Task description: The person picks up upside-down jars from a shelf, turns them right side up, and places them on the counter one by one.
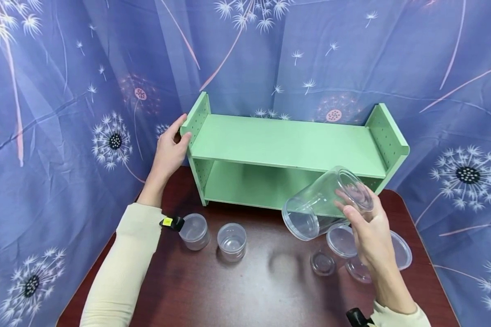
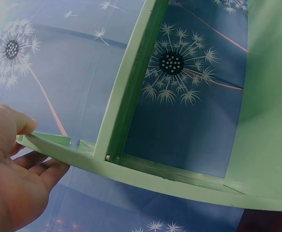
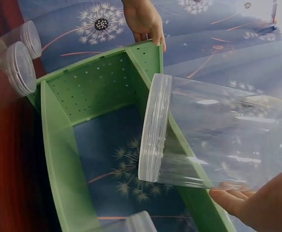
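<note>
My left hand point(image 1: 172, 147) grips the upper front corner of the left side panel of a two-tier green shelf point(image 1: 278, 141); the left wrist view shows thumb and fingers on either side of the panel's edge. A large clear plastic jar point(image 1: 321, 197) is in my right hand point(image 1: 370, 236), thumb and fingers around its base end. It lies tilted in the air before the shelf's right half, its ridged lid end point(image 3: 155, 128) pointing left and down. Through its clear wall the green boards show.
Two small clear jars point(image 1: 194, 231) point(image 1: 232, 243) stand on the dark red table point(image 1: 266, 290), left of centre. Under my right hand are several clear round containers, among them a small one point(image 1: 322, 263) and a wider one point(image 1: 342, 240). A blue dandelion-print curtain point(image 1: 245, 59) hangs behind and at both sides.
</note>
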Tool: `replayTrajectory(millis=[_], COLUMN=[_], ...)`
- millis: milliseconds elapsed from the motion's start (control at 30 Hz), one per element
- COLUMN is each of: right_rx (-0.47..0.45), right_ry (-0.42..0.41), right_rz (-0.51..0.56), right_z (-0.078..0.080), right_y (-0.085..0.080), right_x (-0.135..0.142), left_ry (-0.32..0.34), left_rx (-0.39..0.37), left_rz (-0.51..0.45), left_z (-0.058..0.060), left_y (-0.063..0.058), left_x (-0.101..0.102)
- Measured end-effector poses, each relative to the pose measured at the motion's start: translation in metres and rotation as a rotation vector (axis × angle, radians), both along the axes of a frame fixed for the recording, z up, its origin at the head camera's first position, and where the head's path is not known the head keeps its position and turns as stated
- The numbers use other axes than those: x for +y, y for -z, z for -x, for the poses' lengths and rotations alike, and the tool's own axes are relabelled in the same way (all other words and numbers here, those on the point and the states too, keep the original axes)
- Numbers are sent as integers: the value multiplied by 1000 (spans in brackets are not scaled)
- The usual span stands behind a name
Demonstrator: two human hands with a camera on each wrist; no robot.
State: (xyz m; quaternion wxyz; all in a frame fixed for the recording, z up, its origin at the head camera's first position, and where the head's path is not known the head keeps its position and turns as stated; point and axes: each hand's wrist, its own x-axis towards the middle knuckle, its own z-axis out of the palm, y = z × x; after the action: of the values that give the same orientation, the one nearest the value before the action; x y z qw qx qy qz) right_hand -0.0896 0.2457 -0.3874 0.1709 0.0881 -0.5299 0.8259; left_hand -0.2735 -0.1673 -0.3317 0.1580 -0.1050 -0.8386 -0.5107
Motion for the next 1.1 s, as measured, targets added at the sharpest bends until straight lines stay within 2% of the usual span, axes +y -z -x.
replayTrajectory(millis=[67,200,400,533,633,700,867,1100], right_rx=[-20,-69,-110,-91,-55,-33,12,80], right_ry=[2,-2,-1,-5,-13,-17,-34,-72], right_rz=[-7,-15,-9,15,40,56,118,206], right_z=[-1,-3,-6,-5,-4,-3,-3,-3], right_y=[3,8,14,17,20,22,27,33], right_x=[-3,-9,-16,-20,-23,-25,-30,-38], left_ry=[1,-18,-69,-137,-150,-115,22,180], left_rx=[-14,-7,98,194,209,193,118,25], left_rz=[-14,-101,-206,-226,-251,-279,-331,-331], left_z=[-2,-9,-31,-48,-61,-68,-86,-110], left_y=[1,5,14,25,34,42,62,90], left_x=[-1,-2,0,0,1,3,15,37])
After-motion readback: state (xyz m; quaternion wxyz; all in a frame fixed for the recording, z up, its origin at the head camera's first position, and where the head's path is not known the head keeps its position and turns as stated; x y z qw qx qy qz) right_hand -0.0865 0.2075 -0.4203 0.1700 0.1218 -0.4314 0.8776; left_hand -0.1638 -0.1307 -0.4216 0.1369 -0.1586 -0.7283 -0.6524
